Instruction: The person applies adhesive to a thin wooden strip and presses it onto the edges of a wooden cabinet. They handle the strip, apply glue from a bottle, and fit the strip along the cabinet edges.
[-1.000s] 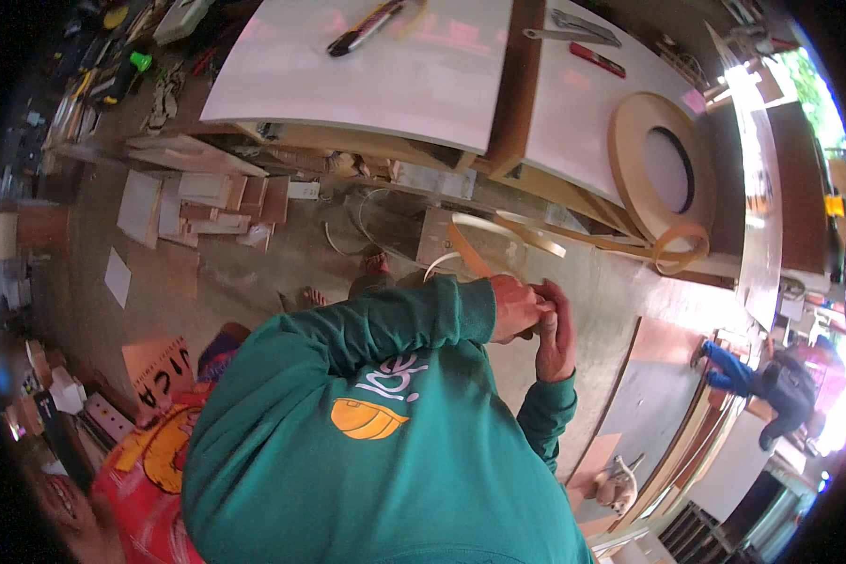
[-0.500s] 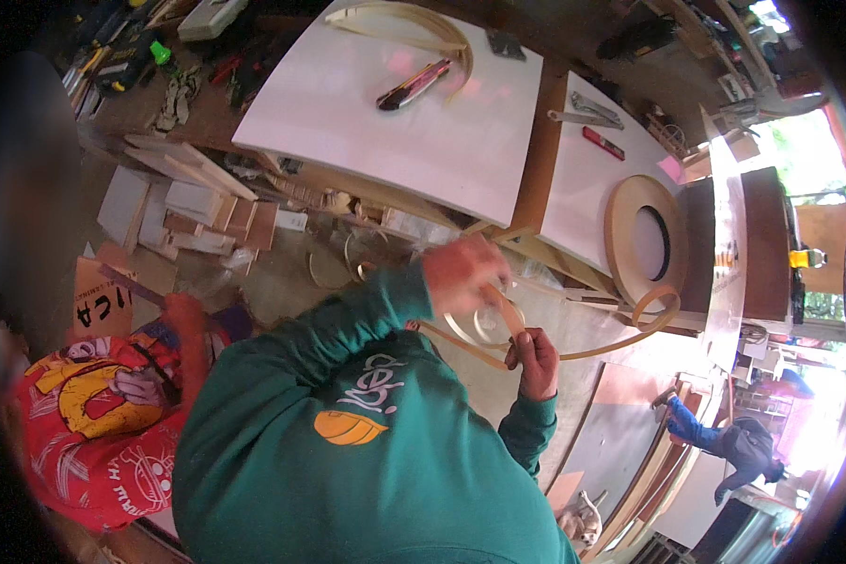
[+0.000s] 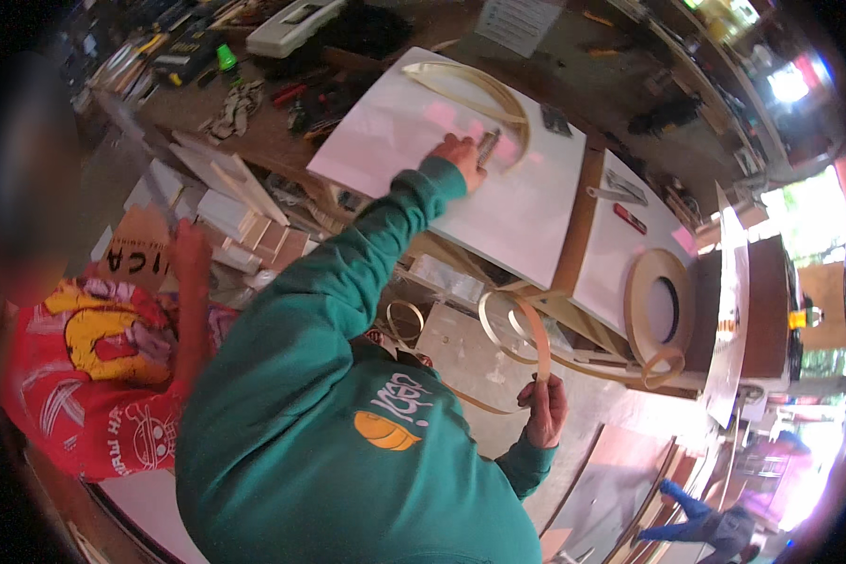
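My left hand (image 3: 459,158) reaches across the white panel (image 3: 376,132), its fingers closed around one end of a utility knife (image 3: 490,146). The knife lies beside a coil of thin pale edge-banding strip (image 3: 509,101) on the same panel. Lower down, my right hand (image 3: 547,414) pinches a long edge-banding strip (image 3: 541,343). This strip loops loosely in front of the bench, and part of it curls beside a round ring-shaped board (image 3: 637,296).
A second white panel bears a metal tool (image 3: 622,191) and a red-handled cutter (image 3: 631,218). Wood offcuts (image 3: 254,230) are stacked left of the bench. A person in a red shirt (image 3: 103,376) stands close on my left. Another person (image 3: 705,526) is farther off at right.
My left hand has left the strip and moved up onto the utility knife. My right hand still holds the strip. The whole view has shifted.
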Tool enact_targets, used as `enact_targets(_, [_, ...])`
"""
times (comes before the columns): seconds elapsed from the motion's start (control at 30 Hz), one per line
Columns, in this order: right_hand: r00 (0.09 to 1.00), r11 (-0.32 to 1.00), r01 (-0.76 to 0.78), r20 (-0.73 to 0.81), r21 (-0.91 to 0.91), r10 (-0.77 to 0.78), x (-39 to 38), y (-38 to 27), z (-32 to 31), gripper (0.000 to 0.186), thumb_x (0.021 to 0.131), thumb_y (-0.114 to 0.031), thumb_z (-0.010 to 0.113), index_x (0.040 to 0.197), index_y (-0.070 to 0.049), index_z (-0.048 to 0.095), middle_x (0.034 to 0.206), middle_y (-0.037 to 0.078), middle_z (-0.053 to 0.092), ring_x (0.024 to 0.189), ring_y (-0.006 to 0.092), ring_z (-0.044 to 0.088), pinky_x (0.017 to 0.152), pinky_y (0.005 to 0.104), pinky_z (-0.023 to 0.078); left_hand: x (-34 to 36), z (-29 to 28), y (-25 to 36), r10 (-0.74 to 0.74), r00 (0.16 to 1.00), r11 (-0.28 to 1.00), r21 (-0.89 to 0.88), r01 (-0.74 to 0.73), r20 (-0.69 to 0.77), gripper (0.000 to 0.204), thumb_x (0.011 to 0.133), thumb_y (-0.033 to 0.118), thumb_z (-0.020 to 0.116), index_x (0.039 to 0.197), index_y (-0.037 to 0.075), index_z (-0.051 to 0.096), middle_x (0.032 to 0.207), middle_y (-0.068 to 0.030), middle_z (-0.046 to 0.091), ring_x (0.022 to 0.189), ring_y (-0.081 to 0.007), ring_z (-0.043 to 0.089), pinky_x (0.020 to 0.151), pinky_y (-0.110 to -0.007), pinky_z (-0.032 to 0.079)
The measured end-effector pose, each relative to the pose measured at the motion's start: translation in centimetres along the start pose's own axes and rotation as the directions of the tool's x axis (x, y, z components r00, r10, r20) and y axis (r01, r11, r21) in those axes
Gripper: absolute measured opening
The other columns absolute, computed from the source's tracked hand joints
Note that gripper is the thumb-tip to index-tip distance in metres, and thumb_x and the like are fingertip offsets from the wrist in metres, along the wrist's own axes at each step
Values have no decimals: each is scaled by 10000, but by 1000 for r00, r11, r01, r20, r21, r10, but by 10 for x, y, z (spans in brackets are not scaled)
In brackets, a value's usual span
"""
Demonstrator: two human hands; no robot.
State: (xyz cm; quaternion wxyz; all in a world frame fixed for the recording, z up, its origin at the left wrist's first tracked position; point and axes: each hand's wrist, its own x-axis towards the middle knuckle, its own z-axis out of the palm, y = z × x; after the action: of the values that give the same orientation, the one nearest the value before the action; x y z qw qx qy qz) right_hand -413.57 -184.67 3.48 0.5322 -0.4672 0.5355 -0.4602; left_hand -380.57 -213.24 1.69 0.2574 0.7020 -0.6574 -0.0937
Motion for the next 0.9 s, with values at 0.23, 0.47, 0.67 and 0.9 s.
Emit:
enact_targets(0.23, [1000, 1000, 19, 17, 7, -19, -9, 13, 6, 237, 976, -222, 531, 1083, -11, 541, 733, 36, 573, 617, 106, 516, 586, 225, 413, -103, -48, 21, -37, 998, 638, -767, 61, 49, 322, 970, 327, 514, 1160, 67, 516, 858, -96, 655, 549, -191, 577, 486, -356, 492])
enact_targets(0.47, [997, 999, -23, 73, 33, 20, -2, 9, 29, 300, 966, -252, 552, 1105, 13, 534, 758, 57, 586, 657, 118, 525, 609, 243, 425, -183, -96, 24, 359, 898, 36, -965, 258, 253, 571, 990, 255, 506, 1471, 50, 276, 1156, -70, 579, 848, -81, 530, 716, -248, 493])
enact_targets(0.67, [996, 999, -24, 90, 35, 21, 0, 5, 43, 287, 974, -237, 535, 1112, 14, 531, 775, 54, 585, 676, 118, 527, 629, 247, 426, -209, -82, 39, 245, 914, -134, -923, 361, 322, 391, 1014, 252, 454, 1334, 29, 426, 904, -41, 603, 568, -57, 451, 476, -217, 398])
enact_targets(0.9, [999, 999, -36, 40, 6, 36, -2, 2, 59, 248, 984, -191, 505, 1123, 9, 548, 802, 44, 606, 687, 98, 525, 632, 232, 415, -217, -78, 31, 138, 888, 104, -898, 428, 440, 282, 1003, 329, 491, 989, 51, 535, 691, -20, 590, 478, -54, 419, 432, -225, 343])
